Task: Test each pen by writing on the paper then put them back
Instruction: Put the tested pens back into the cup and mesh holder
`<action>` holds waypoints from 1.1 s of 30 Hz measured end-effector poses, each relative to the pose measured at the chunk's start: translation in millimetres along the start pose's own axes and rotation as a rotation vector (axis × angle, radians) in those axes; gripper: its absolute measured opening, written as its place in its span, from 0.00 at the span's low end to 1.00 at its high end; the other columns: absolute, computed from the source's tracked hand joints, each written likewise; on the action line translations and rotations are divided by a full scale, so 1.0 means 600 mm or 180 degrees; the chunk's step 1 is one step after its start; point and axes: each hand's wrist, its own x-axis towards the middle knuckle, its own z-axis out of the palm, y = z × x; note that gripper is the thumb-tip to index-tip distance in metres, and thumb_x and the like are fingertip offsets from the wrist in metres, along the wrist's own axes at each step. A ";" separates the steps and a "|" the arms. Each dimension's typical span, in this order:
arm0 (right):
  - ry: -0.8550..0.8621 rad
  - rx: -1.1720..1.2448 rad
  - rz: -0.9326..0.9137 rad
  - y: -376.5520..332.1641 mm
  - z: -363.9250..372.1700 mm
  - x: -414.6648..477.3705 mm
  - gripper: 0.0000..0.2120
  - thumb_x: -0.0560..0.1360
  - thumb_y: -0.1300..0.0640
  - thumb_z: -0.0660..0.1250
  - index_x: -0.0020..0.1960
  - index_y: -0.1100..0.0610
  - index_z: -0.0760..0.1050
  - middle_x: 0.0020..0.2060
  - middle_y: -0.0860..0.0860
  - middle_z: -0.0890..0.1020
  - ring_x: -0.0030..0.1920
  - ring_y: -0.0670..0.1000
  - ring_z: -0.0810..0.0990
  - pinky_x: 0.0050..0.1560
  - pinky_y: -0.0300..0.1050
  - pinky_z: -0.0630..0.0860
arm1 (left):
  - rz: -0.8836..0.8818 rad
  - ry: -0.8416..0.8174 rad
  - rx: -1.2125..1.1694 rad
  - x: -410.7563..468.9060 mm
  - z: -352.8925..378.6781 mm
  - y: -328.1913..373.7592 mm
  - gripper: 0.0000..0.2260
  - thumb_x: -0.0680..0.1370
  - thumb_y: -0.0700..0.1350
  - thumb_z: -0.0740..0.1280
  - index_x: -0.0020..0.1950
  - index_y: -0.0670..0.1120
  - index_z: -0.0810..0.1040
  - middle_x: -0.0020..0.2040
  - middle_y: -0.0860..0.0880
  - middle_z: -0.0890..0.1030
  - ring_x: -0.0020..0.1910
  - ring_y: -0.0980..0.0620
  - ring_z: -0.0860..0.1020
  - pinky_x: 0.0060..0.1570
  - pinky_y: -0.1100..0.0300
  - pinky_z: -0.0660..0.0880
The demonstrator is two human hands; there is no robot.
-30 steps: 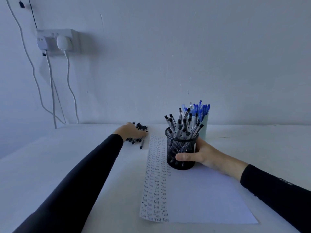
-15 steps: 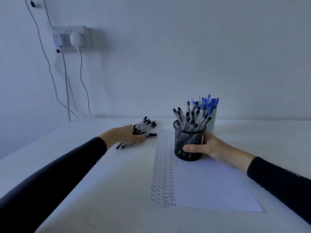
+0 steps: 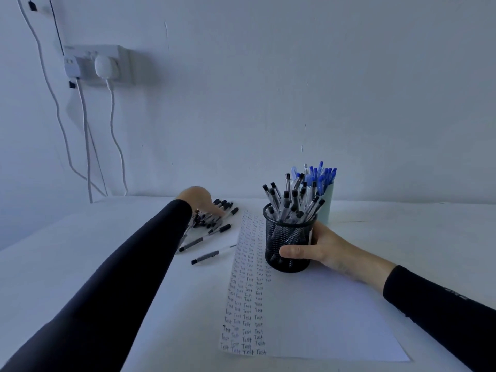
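Observation:
A black mesh pen cup (image 3: 288,244) full of black-capped pens stands on the top part of the white paper (image 3: 322,318). My right hand (image 3: 322,249) grips the cup from the right, thumb across its front. The paper's left strip is covered with rows of the handwritten word "Test" (image 3: 248,299). To the left of the paper lies a pile of black pens (image 3: 214,214). My left hand (image 3: 200,200) arches over the pile with its fingertips down on it. Three loose pens (image 3: 212,255) lie nearer me.
A pale green cup of blue pens (image 3: 326,202) stands right behind the mesh cup, by the wall. A wall socket (image 3: 96,64) with plugs and hanging cables is at upper left. The table (image 3: 402,237) is white.
My left hand has gone back over the pen pile, and a few pens now lie spread out nearer me. My right hand has kept its grip on the mesh cup.

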 end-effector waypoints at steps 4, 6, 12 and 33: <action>0.0007 0.0031 -0.0002 0.002 -0.001 0.003 0.31 0.69 0.55 0.78 0.69 0.51 0.70 0.59 0.45 0.82 0.61 0.45 0.80 0.65 0.46 0.73 | -0.0121 -0.0322 -0.0088 0.001 -0.007 -0.007 0.41 0.75 0.67 0.61 0.72 0.32 0.66 0.60 0.35 0.79 0.50 0.42 0.79 0.52 0.55 0.73; 0.0026 0.0020 -0.0004 0.004 -0.002 0.004 0.33 0.68 0.54 0.79 0.69 0.51 0.69 0.60 0.46 0.82 0.62 0.46 0.79 0.67 0.48 0.73 | -0.0225 -0.0367 -0.0212 0.009 -0.007 -0.007 0.41 0.75 0.67 0.61 0.74 0.35 0.62 0.70 0.35 0.71 0.59 0.43 0.76 0.58 0.52 0.70; 0.0018 0.0004 -0.0028 0.002 -0.003 0.002 0.31 0.69 0.55 0.78 0.69 0.49 0.70 0.59 0.45 0.82 0.61 0.45 0.79 0.65 0.45 0.73 | -0.0244 -0.0514 -0.1133 0.037 0.003 -0.028 0.47 0.69 0.60 0.74 0.76 0.36 0.57 0.73 0.37 0.66 0.65 0.40 0.71 0.65 0.50 0.70; 0.0058 -0.0019 -0.0010 -0.004 0.001 -0.001 0.32 0.68 0.53 0.79 0.68 0.48 0.70 0.58 0.43 0.83 0.61 0.43 0.80 0.64 0.43 0.73 | 0.0911 0.1871 -0.3524 -0.013 -0.047 -0.065 0.05 0.77 0.41 0.69 0.48 0.41 0.75 0.45 0.41 0.84 0.40 0.44 0.83 0.48 0.48 0.81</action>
